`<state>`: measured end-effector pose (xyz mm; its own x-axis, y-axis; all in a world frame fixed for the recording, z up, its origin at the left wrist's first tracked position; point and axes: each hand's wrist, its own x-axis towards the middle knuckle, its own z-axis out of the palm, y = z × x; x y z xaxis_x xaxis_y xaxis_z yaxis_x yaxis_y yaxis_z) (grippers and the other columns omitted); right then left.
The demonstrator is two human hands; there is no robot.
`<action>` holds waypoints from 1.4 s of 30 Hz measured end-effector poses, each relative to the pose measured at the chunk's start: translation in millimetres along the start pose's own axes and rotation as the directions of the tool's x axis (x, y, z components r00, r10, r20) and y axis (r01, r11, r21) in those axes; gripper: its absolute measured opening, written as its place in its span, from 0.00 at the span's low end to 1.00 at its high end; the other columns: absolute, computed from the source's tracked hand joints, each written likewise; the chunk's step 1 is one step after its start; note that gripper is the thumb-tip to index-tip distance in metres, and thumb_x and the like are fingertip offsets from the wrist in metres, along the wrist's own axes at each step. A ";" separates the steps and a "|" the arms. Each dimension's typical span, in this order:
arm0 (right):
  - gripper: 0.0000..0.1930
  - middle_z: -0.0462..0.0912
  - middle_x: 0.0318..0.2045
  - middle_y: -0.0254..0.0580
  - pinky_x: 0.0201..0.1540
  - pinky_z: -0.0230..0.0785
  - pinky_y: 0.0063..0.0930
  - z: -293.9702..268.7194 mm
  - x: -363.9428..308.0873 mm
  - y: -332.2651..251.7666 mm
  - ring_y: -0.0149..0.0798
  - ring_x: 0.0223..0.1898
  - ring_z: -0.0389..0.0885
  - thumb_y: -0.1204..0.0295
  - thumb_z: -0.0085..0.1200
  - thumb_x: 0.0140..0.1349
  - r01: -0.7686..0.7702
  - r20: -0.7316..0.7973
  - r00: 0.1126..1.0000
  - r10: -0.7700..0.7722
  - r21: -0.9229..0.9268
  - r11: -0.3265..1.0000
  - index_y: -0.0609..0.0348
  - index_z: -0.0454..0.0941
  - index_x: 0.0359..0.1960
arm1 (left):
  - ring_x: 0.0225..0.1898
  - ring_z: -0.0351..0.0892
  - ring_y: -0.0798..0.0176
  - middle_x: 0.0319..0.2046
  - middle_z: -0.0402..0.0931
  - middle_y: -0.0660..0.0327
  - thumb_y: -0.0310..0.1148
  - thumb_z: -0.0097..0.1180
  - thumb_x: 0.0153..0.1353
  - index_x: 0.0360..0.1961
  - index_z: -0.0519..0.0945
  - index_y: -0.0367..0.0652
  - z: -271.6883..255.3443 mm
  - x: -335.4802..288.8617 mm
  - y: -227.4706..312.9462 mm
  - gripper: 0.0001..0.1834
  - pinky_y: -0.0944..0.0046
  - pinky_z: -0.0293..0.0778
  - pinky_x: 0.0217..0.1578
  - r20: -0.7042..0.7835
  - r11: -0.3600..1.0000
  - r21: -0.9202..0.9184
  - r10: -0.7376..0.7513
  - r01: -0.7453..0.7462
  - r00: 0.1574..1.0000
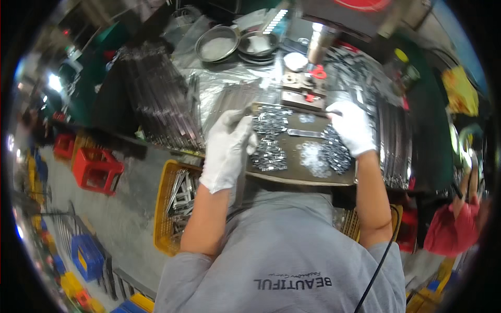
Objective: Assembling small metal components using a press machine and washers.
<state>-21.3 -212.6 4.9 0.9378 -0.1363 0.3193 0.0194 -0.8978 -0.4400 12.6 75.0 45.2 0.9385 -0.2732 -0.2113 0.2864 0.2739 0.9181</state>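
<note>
Both my hands wear white gloves. My left hand (228, 148) is at the left edge of a brown board (271, 176), its fingers curled together; what they hold, if anything, I cannot make out. Beside it on the board lie heaps of small shiny metal pieces (270, 154). My right hand (352, 128) is at the board's right side, fingers bent inward near the corner of a metal fixture (303, 99) with red parts; its fingertips are too blurred to show a held thing. Under it is another heap of dark metal pieces (336, 151). A flat metal strip (306, 133) lies mid-board, above small clear pieces (314, 159).
Long metal strips (162, 99) are stacked at the left, more strips (394, 141) at the right. Round metal pans (217, 44) stand at the back. A yellow basket (163, 208) of metal parts and a red stool (96, 171) are at the left. Another person (456, 224) is at far right.
</note>
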 end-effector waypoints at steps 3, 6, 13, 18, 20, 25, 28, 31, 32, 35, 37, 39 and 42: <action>0.06 0.80 0.32 0.41 0.44 0.70 0.37 10.2 -11.8 12.0 0.46 0.39 0.79 0.66 0.57 0.54 -0.071 0.021 0.997 0.075 -0.163 0.984 0.50 0.82 0.32 | 0.21 0.73 0.71 0.27 0.74 0.63 0.29 0.54 0.65 0.43 0.73 0.36 8.4 9.0 -23.5 0.09 0.74 0.68 0.20 0.072 0.985 -0.169 -0.029 0.041 0.997; 0.05 0.80 0.31 0.40 0.44 0.71 0.37 17.1 -19.9 14.0 0.44 0.39 0.79 0.66 0.57 0.54 -0.102 0.017 0.994 0.108 -0.206 0.973 0.49 0.82 0.31 | 0.24 0.72 0.70 0.28 0.73 0.63 0.31 0.53 0.65 0.44 0.74 0.38 17.9 7.9 -29.4 0.10 0.73 0.68 0.21 0.126 0.991 -0.121 -0.039 0.054 0.991; 0.06 0.80 0.31 0.40 0.42 0.70 0.36 46.6 -14.9 -4.7 0.44 0.38 0.79 0.65 0.59 0.53 -0.072 0.080 0.991 0.104 -0.328 0.942 0.49 0.82 0.30 | 0.23 0.73 0.70 0.28 0.73 0.63 0.29 0.53 0.65 0.42 0.74 0.39 15.7 3.1 -35.3 0.07 0.74 0.68 0.21 0.125 0.984 -0.145 -0.087 0.105 0.988; 0.05 0.80 0.30 0.41 0.41 0.71 0.37 46.2 -10.7 -10.3 0.45 0.37 0.79 0.66 0.55 0.54 -0.075 0.112 0.987 0.116 -0.314 0.946 0.49 0.81 0.29 | 0.22 0.73 0.70 0.28 0.73 0.63 0.29 0.54 0.64 0.40 0.74 0.39 13.2 4.6 -36.0 0.06 0.74 0.68 0.21 0.099 0.977 -0.162 -0.125 0.140 0.987; 0.06 0.80 0.30 0.42 0.40 0.72 0.37 40.5 -11.4 -12.1 0.45 0.36 0.80 0.69 0.50 0.55 -0.062 0.088 0.992 0.088 -0.265 0.962 0.50 0.81 0.28 | 0.23 0.73 0.70 0.28 0.74 0.63 0.29 0.54 0.64 0.40 0.74 0.39 11.8 5.7 -38.5 0.06 0.74 0.68 0.21 0.116 0.973 -0.180 -0.122 0.142 0.986; 0.08 0.79 0.29 0.42 0.38 0.72 0.38 43.1 -13.4 -5.1 0.46 0.34 0.80 0.64 0.52 0.58 -0.091 0.006 0.995 0.098 -0.309 0.947 0.51 0.80 0.29 | 0.23 0.73 0.71 0.28 0.74 0.64 0.28 0.53 0.65 0.41 0.74 0.39 19.3 4.5 -38.7 0.06 0.74 0.68 0.21 0.143 0.974 -0.159 -0.139 0.162 0.980; 0.09 0.80 0.30 0.44 0.36 0.73 0.39 41.5 -10.8 -15.2 0.47 0.33 0.81 0.63 0.52 0.59 -0.109 0.045 0.990 0.133 -0.356 0.928 0.51 0.81 0.29 | 0.23 0.73 0.71 0.28 0.74 0.64 0.28 0.53 0.65 0.41 0.74 0.40 18.8 5.5 -43.7 0.06 0.74 0.68 0.21 0.152 0.972 -0.158 -0.147 0.171 0.977; 0.10 0.81 0.30 0.45 0.36 0.73 0.39 41.7 -9.6 -19.5 0.48 0.34 0.81 0.62 0.52 0.59 -0.146 0.072 0.980 0.184 -0.365 0.919 0.52 0.81 0.28 | 0.23 0.73 0.71 0.28 0.74 0.64 0.28 0.54 0.64 0.41 0.74 0.40 17.6 5.3 -46.1 0.06 0.74 0.68 0.21 0.158 0.970 -0.161 -0.157 0.182 0.975; 0.10 0.82 0.30 0.46 0.37 0.73 0.39 42.2 -9.4 -19.6 0.48 0.34 0.82 0.62 0.52 0.59 -0.176 0.063 0.975 0.212 -0.364 0.915 0.53 0.81 0.28 | 0.23 0.73 0.71 0.28 0.74 0.64 0.28 0.54 0.64 0.41 0.74 0.40 17.8 5.2 -46.5 0.06 0.74 0.68 0.21 0.158 0.970 -0.160 -0.155 0.180 0.975; 0.10 0.82 0.30 0.46 0.37 0.73 0.39 45.5 -6.9 -17.8 0.48 0.34 0.82 0.63 0.51 0.58 -0.181 0.112 0.966 0.234 -0.352 0.918 0.53 0.81 0.28 | 0.23 0.73 0.71 0.28 0.74 0.64 0.28 0.54 0.64 0.41 0.74 0.40 18.4 4.4 -47.3 0.06 0.74 0.68 0.21 0.164 0.969 -0.157 -0.166 0.192 0.972; 0.09 0.81 0.30 0.44 0.38 0.72 0.39 55.6 -5.6 -8.7 0.48 0.35 0.81 0.63 0.52 0.58 -0.160 0.104 0.972 0.209 -0.358 0.920 0.52 0.80 0.28 | 0.23 0.73 0.71 0.28 0.74 0.64 0.28 0.54 0.64 0.42 0.74 0.39 19.1 4.3 -47.4 0.07 0.74 0.68 0.21 0.177 0.970 -0.163 -0.151 0.180 0.973; 0.08 0.81 0.30 0.42 0.39 0.71 0.39 56.9 -5.1 -10.8 0.48 0.35 0.80 0.63 0.52 0.57 -0.134 0.100 0.978 0.181 -0.362 0.922 0.51 0.79 0.28 | 0.23 0.73 0.71 0.28 0.74 0.64 0.28 0.54 0.64 0.42 0.73 0.39 19.0 4.0 -46.3 0.07 0.74 0.68 0.21 0.172 0.968 -0.160 -0.166 0.194 0.971; 0.08 0.81 0.30 0.43 0.40 0.71 0.39 50.7 -6.9 -17.5 0.48 0.36 0.79 0.64 0.51 0.57 -0.071 0.126 0.986 0.112 -0.290 0.954 0.52 0.79 0.28 | 0.23 0.73 0.71 0.28 0.74 0.64 0.28 0.55 0.64 0.42 0.73 0.39 17.7 3.9 -46.8 0.08 0.74 0.67 0.21 0.168 0.968 -0.148 -0.175 0.200 0.970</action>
<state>-10.6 -174.7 -32.2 0.9702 -0.1820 0.1601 -0.1487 -0.9685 -0.1996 -0.5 44.8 7.3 0.8279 -0.4678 -0.3096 0.4940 0.3467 0.7973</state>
